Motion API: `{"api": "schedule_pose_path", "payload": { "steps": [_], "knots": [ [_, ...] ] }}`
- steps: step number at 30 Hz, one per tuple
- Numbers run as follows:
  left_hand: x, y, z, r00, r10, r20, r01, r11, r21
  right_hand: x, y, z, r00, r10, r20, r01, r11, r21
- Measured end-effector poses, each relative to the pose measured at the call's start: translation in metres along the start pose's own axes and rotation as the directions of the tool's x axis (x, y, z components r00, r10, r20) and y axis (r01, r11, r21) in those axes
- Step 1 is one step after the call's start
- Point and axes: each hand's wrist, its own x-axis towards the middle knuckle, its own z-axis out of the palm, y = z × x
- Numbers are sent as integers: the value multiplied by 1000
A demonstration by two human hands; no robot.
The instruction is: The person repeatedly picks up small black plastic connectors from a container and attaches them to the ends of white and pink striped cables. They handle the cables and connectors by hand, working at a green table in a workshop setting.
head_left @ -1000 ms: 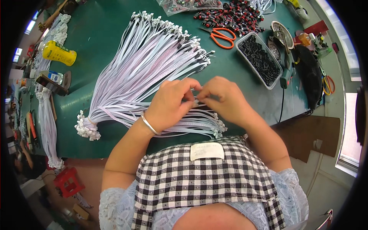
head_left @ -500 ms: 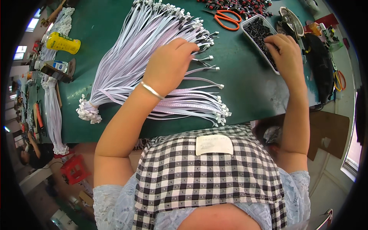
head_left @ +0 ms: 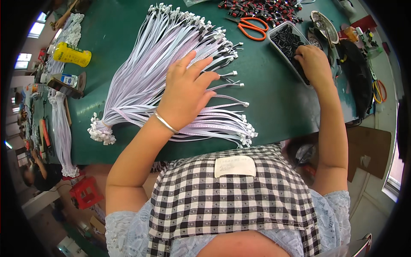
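Both hands unmoved: left on cables, right in tray

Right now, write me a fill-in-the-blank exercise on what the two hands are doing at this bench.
1. The left hand rests flat on a fanned bundle of white ____ with small connectors.
2. The right hand reaches into a clear tray filled with small ____ parts.
3. The scissors beyond the bundle have ____ handles.
4. A thin metal ____ circles the left wrist.

Missing words: cables; black; orange; bangle
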Motion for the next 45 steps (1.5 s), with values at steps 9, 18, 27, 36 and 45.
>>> {"api": "schedule_pose_path", "payload": {
  "steps": [9, 18, 27, 36, 45],
  "knots": [
    [14, -3, 15, 999, -23, -24, 26, 989, 147, -3, -26, -15, 995, 97, -27, -96, 994, 59],
    [22, -30, 15, 996, 8, -88, 20, 952, 305, 5, -28, -8, 979, 138, -152, -87, 949, 303],
    [36, -44, 24, 994, 0, -114, 45, 920, 390, -8, -30, -21, 984, 36, -173, 53, 872, 487],
    [23, -34, 18, 998, 30, -55, -9, 937, 349, -58, -71, -49, 997, 58, 54, -79, 752, 654],
    [13, 9, 13, 996, 79, 35, -75, 993, -91, -69, -72, -20, 982, -132, 134, 56, 884, 464]
  ]
}}
